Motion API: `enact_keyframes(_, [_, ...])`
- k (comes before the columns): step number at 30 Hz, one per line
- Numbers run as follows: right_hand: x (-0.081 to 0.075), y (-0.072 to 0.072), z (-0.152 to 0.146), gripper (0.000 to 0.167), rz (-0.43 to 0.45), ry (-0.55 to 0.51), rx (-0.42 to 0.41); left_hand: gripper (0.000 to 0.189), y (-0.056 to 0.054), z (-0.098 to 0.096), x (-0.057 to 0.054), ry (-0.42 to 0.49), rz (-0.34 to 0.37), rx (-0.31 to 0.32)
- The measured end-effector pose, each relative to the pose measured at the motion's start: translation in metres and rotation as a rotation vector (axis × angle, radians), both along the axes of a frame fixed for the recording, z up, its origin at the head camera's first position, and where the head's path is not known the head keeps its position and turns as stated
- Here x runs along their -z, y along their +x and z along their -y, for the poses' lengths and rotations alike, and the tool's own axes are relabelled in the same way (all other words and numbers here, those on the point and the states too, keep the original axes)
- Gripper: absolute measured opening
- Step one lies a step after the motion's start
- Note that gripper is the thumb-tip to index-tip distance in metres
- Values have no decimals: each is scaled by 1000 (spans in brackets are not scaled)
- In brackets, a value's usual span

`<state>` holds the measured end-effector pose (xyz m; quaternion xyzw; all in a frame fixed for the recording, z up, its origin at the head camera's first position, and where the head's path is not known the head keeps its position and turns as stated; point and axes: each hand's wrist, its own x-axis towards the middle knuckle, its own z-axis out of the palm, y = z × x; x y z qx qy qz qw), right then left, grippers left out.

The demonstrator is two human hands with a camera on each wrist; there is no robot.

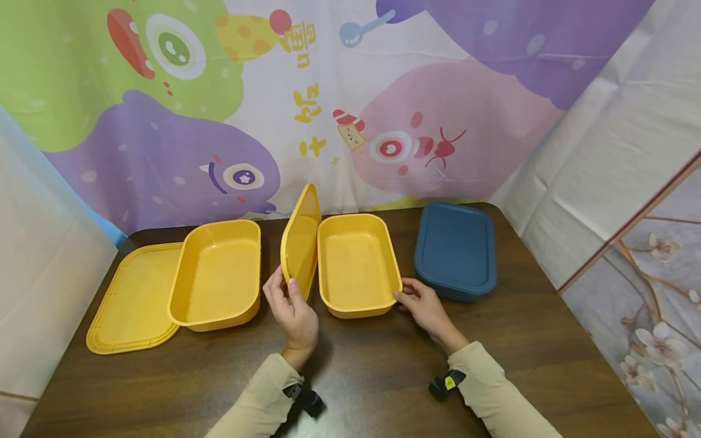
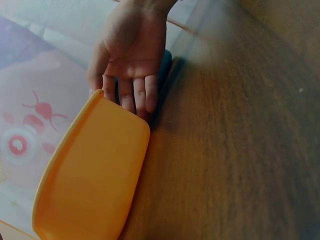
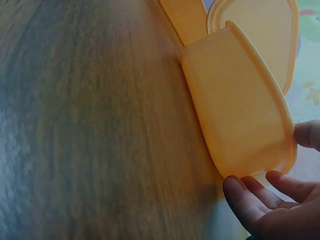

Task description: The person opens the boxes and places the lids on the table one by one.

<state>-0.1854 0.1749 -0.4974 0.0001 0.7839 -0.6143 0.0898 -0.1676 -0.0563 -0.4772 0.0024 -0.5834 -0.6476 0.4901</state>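
Note:
My left hand (image 1: 298, 322) pinches the near end of a yellow lid (image 1: 301, 234), which stands on edge, tilted, beside an open yellow container (image 1: 358, 261). The container sits on the table with nothing inside. At its near right corner, my right hand (image 1: 427, 307) pinches the rim between thumb and fingers. The right wrist view shows the thumb above the container's rim (image 3: 265, 65) and the other fingers (image 3: 245, 200) against the wall below. From the left wrist, the right hand (image 2: 132, 65) appears at the far end of the container (image 2: 95, 170).
Farther left, another open yellow container (image 1: 216, 280) overlaps the edge of a flat yellow lid (image 1: 137, 298). A blue container with its lid on (image 1: 456, 249) stands to the right. A cartoon-printed cloth (image 1: 328, 121) hangs behind the brown wooden table (image 1: 372, 377).

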Motion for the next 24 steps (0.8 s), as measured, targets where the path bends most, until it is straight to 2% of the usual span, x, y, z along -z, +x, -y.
enact_keyframes(13, [-1,0,0,44,6,2,6,31,0,2,6,35,69,31])
enact_keyframes(24, [-1,0,-1,46,17,-10,24,33,6,5,5,70,127,120])
